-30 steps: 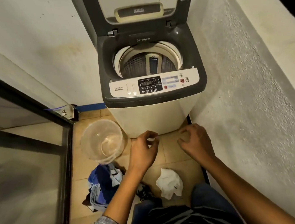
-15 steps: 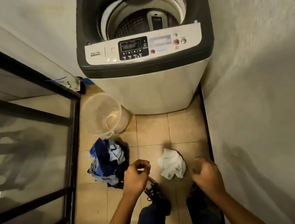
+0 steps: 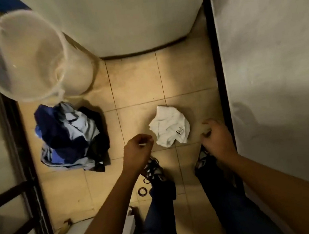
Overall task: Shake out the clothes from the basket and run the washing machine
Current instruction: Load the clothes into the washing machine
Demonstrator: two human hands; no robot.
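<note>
1. White crumpled garment is observed on the tiled floor, lying between the two hands and just ahead of the fingers; no clear long axis can be made out.
2. Left hand is judged slightly nearer, its fingers curled; a small pale object appears pinched, but this cannot be confirmed.
3. Right hand is held just beside the garment, fingers loosely curled, nothing gripped.
4. Blue clothes pile is noted well left of the fingers, below the clear basket.
5. Washing machine stands ahead.
</note>
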